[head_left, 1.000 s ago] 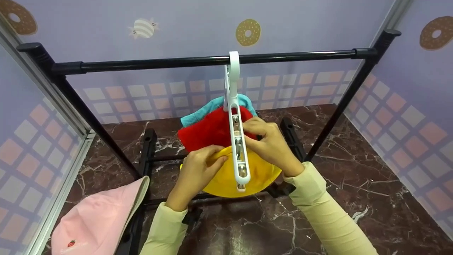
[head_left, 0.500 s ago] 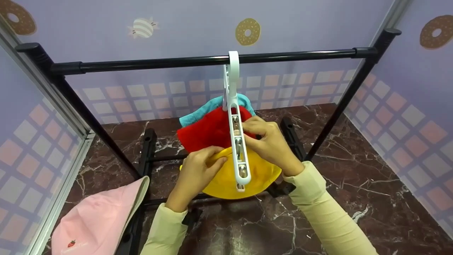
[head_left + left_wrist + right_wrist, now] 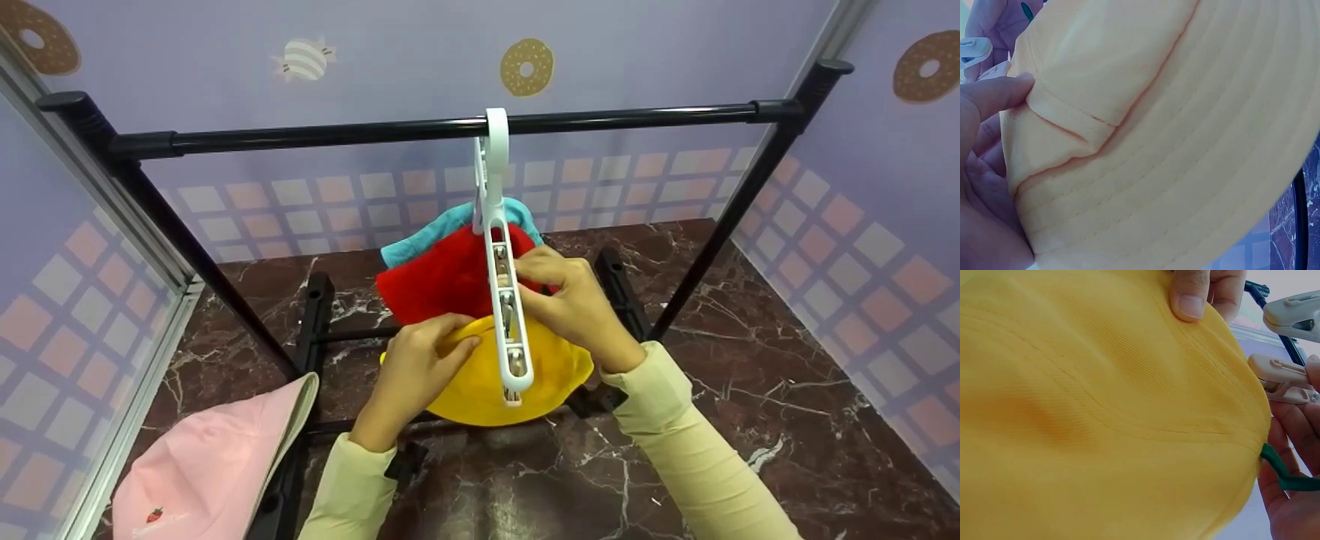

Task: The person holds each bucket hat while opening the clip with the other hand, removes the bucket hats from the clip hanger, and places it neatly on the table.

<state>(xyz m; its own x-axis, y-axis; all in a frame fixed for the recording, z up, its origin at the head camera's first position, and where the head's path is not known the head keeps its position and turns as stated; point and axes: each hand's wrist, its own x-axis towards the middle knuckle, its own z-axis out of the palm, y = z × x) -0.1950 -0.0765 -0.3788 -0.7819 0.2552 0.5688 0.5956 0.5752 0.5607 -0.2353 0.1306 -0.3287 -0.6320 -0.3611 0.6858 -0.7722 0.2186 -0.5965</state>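
Observation:
A yellow hat (image 3: 472,390) with a stitched brim hangs upside-down or tilted below a white clip hanger (image 3: 497,187). My left hand (image 3: 412,367) pinches its crown between thumb and fingers; the left wrist view shows the thumb on the folded fabric. My right hand (image 3: 574,300) is at the hanger's right side, pinching a beige clip (image 3: 1280,371) by its rear end. The clip's mouth is right at the hat's edge in the right wrist view. A green strip (image 3: 1283,472) sticks out from the crown's tip, beside my right fingers.
The hanger hooks over a black rack's crossbar (image 3: 315,135). Red fabric (image 3: 442,277) and turquoise fabric (image 3: 427,238) hang behind the yellow hat. A pink hat (image 3: 202,465) is at the rack's lower left. Another clip (image 3: 1294,315) hangs near the pinched one.
The yellow hat and my left fingertips have dropped slightly, and the hat's right brim has shifted a little. My right hand stays at almost the same place on the hanger.

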